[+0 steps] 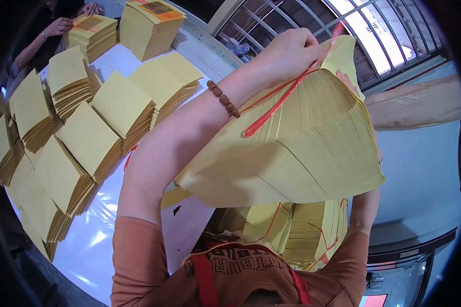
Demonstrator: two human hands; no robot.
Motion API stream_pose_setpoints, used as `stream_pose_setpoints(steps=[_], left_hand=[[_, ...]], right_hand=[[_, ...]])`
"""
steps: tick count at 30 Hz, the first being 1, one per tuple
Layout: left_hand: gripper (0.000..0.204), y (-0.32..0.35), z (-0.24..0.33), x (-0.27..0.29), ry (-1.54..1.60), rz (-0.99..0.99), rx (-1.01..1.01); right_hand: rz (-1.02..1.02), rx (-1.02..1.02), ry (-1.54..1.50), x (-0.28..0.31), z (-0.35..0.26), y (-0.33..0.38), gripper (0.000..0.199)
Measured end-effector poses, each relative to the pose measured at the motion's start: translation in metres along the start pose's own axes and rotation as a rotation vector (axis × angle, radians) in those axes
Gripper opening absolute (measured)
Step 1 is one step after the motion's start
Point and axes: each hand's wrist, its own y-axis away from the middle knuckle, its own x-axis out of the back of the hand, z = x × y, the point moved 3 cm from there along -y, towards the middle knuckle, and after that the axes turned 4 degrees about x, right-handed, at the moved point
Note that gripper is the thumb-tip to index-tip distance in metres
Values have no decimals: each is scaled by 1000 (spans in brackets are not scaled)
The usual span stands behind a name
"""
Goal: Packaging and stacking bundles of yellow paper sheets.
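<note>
A thick stack of yellow paper (317, 148) is held up in front of me, tilted, with its sheets fanning slightly along the edges. Red plastic string (276, 112) runs around it and forms a loop. My left hand (294, 51), with a brown bead bracelet (223, 99) on the wrist, is closed on the string at the stack's upper end. Most of my right hand is hidden behind the stack's right side; a few fingers of that right hand (347, 82) show at the top edge, pressed against the paper.
Several yellow paper bundles (89, 138) cover the left of the white table (97, 240). Taller stacks (151, 30) stand farther back, where another person's hands (61, 25) touch one. Below me are more string-tied bundles (312, 230). A barred window (384, 36) is ahead.
</note>
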Motion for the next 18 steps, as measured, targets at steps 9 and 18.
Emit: stream_pose_setpoints(steps=[9, 18], left_hand=[[17, 16, -5, -1, 400, -181, 271], [17, 14, -11, -1, 373, -53, 302]], right_hand=[[115, -61, -221, 2, 29, -11, 41], [-11, 207, -89, -2, -21, 20, 62]])
